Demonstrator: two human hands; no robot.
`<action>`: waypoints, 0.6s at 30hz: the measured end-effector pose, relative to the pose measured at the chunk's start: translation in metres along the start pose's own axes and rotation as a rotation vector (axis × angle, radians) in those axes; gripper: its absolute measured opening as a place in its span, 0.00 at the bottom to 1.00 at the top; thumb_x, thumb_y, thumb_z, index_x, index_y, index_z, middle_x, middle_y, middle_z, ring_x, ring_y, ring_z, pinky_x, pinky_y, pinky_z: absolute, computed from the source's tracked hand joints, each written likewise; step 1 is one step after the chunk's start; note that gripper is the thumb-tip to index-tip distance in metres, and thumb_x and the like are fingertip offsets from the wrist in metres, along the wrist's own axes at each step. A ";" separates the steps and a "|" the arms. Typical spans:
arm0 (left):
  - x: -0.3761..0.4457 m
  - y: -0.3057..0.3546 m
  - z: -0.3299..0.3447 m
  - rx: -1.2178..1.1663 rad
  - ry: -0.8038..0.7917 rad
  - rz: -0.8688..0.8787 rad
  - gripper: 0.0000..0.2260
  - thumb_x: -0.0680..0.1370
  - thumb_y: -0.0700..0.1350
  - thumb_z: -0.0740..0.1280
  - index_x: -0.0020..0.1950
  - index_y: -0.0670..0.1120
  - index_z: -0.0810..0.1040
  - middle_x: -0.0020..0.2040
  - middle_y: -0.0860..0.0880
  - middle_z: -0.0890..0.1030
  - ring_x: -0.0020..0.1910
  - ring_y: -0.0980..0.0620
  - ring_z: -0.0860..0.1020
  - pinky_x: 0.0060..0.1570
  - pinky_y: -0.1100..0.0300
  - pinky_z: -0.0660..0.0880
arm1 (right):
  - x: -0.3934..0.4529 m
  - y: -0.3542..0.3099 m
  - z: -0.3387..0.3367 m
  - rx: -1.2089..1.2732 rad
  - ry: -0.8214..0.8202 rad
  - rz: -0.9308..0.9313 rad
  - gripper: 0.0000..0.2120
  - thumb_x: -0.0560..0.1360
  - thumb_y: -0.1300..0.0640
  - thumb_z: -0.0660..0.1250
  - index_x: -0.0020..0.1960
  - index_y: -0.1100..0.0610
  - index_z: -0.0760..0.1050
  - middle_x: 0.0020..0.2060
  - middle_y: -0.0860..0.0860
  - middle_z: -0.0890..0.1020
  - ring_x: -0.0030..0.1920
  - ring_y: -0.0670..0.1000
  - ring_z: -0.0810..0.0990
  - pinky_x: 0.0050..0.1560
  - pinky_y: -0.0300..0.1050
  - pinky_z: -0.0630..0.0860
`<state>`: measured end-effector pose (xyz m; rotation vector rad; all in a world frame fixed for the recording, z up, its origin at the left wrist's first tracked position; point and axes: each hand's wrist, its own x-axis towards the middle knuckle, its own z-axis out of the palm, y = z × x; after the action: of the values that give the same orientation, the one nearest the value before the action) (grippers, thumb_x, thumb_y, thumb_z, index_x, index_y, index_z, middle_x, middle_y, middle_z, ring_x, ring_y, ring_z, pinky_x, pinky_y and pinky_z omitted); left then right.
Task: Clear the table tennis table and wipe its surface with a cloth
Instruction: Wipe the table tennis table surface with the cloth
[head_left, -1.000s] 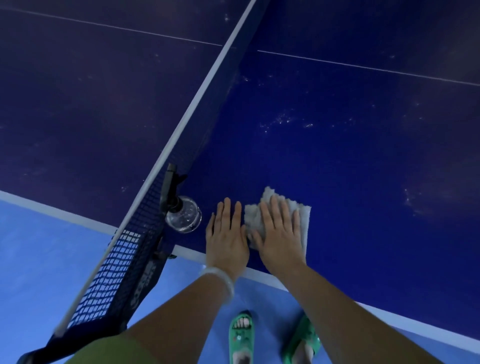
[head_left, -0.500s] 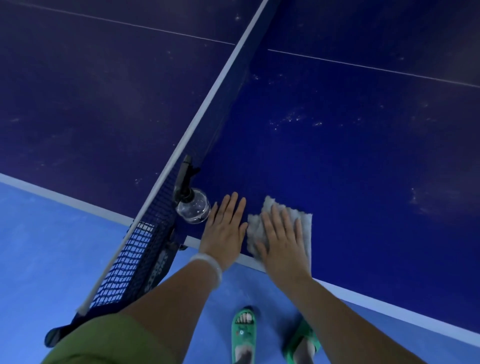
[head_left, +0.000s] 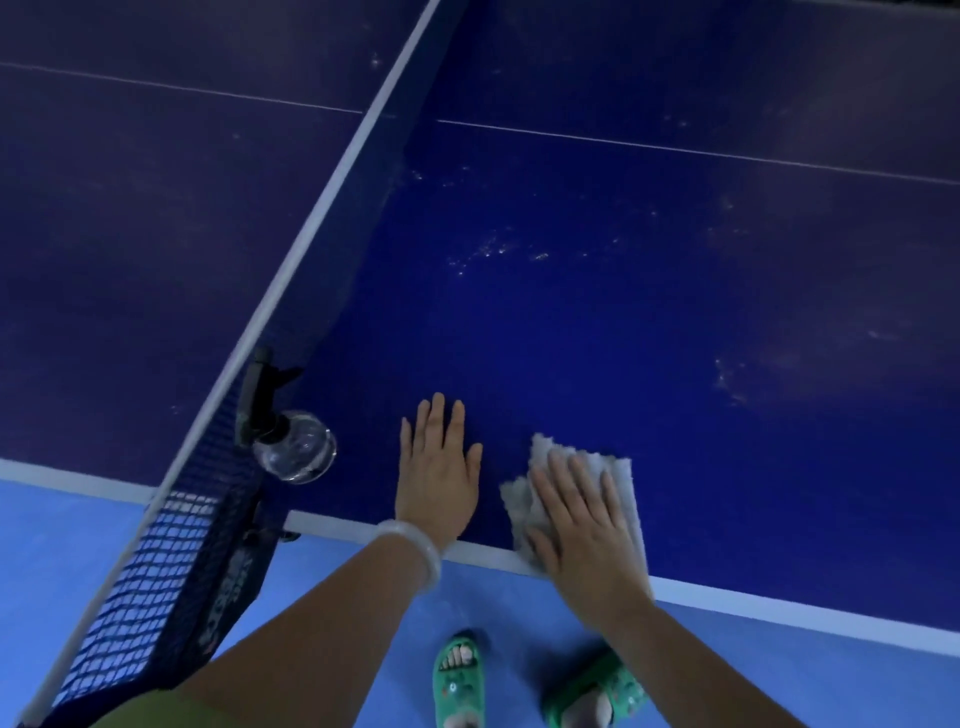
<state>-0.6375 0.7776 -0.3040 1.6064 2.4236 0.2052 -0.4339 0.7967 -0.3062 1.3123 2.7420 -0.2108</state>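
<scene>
My right hand (head_left: 582, 525) lies flat, fingers straight, pressing the cloth (head_left: 621, 483) onto the bench (head_left: 675, 322) at its near white edge. My left hand (head_left: 436, 478) rests open on bare surface just beside it, holding nothing. The cloth looks thin, soft and light, so I judge a spread palm moves it best. Pale smudges (head_left: 488, 252) lie further in; a clear bottle (head_left: 293, 447) stands by the net (head_left: 156, 561).
</scene>
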 end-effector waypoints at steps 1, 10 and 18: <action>0.006 0.013 0.001 -0.016 0.006 0.026 0.26 0.84 0.54 0.46 0.80 0.45 0.50 0.80 0.44 0.48 0.79 0.46 0.45 0.77 0.49 0.41 | -0.009 0.022 0.000 -0.029 -0.003 -0.024 0.30 0.81 0.41 0.47 0.79 0.53 0.54 0.79 0.51 0.56 0.79 0.54 0.52 0.75 0.59 0.54; 0.032 0.124 0.035 -0.027 -0.037 -0.099 0.31 0.82 0.60 0.42 0.80 0.44 0.43 0.79 0.38 0.41 0.78 0.40 0.39 0.75 0.41 0.37 | -0.039 0.111 -0.001 0.109 0.101 0.803 0.28 0.80 0.40 0.38 0.76 0.48 0.36 0.80 0.50 0.47 0.79 0.51 0.41 0.78 0.56 0.42; 0.030 0.135 0.048 0.114 0.011 -0.160 0.33 0.79 0.59 0.35 0.79 0.41 0.42 0.79 0.36 0.45 0.78 0.38 0.43 0.74 0.38 0.44 | -0.026 0.179 0.000 -0.141 0.066 0.159 0.29 0.81 0.42 0.42 0.80 0.51 0.49 0.79 0.50 0.54 0.80 0.52 0.48 0.78 0.56 0.38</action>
<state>-0.5160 0.8577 -0.3216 1.4481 2.5999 0.0484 -0.2780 0.8883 -0.3177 1.5138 2.6310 0.0383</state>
